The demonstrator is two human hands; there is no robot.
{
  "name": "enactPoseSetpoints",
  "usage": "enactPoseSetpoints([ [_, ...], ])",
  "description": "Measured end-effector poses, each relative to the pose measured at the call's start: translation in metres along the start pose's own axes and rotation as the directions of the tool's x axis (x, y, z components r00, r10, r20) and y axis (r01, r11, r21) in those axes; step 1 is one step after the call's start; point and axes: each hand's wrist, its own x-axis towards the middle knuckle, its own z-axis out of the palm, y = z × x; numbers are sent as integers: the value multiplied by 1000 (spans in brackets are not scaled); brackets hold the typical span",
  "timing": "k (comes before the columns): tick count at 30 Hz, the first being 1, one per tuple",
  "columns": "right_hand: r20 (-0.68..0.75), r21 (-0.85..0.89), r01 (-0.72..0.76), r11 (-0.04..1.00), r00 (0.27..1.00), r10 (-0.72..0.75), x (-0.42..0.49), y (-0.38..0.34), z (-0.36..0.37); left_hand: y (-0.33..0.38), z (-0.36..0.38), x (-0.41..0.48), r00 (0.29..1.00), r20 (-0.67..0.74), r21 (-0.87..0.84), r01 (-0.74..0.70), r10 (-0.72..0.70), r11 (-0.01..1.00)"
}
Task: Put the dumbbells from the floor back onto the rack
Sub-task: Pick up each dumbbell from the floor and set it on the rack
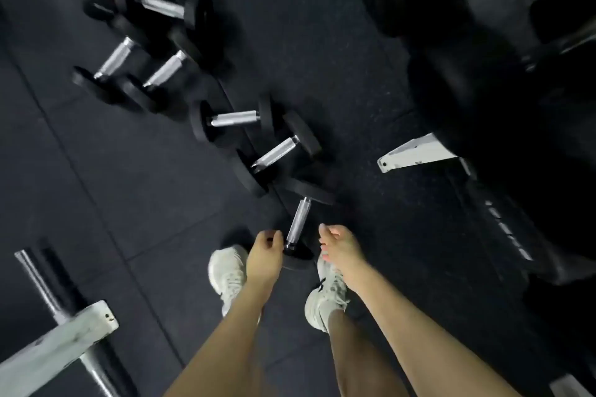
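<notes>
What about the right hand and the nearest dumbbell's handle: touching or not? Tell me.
Apart. The head view shows a strip of dark floor between the right hand and the dumbbell's handle.

Bare arms low and forward, left hand (pixel 264 251) and right hand (pixel 340 245) apart, fingers loosely curled, both empty

One cam only, head-worn, wide-angle w/ edges bowed. I'm looking almost straight down at the floor (pixel 154 177), close over the person's own shoes (pixel 227 271). Forearms come in from 6 o'clock; left hand (pixel 263 255) and right hand (pixel 340 248) sit just below centre. Dumbbells (pixel 235 118) run off toward 10 o'clock. Rack (pixel 416 151) fills 1 to 4 o'clock, dark and blurred.
</notes>
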Motion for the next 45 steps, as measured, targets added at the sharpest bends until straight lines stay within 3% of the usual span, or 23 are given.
enactPoseSetpoints([
  [3, -35, -73, 17, 997, 999, -20, 67, 18, 26, -19, 25, 64, 998, 15, 275, -59, 57, 960],
  [5, -45, -95, -1, 995, 999, -3, 111, 32, 41, -32, 40, 106, 994, 76, 360, -103, 80, 927],
  [7, -75, -69, -10, 998, 997, 5, 148, 45, 53, -47, 56, 140, 987, 149, 312, -100, 55, 945],
  [10, -38, 193, -26, 981, 999, 34, 183, 55, 67, -63, 76, 174, 963, 267, 90, 20, -43, 996],
  [14, 73, 383, -53, 922, 997, 27, 210, 59, 73, -83, 91, 202, 908, 408, 191, 17, -95, 981],
  [23, 69, 433, -95, 896, 995, 72, 193, 46, 77, -75, 81, 187, 881, 463, 179, 14, -97, 984],
  [33, 104, 533, -32, 846, 994, -28, 69, 16, 67, -29, 5, 73, 853, 520, 166, -61, -35, 984],
  [45, -17, 539, 119, 834, 991, -131, -247, -97, 8, 103, -123, -224, 862, 507, 172, -121, 17, 978],
])
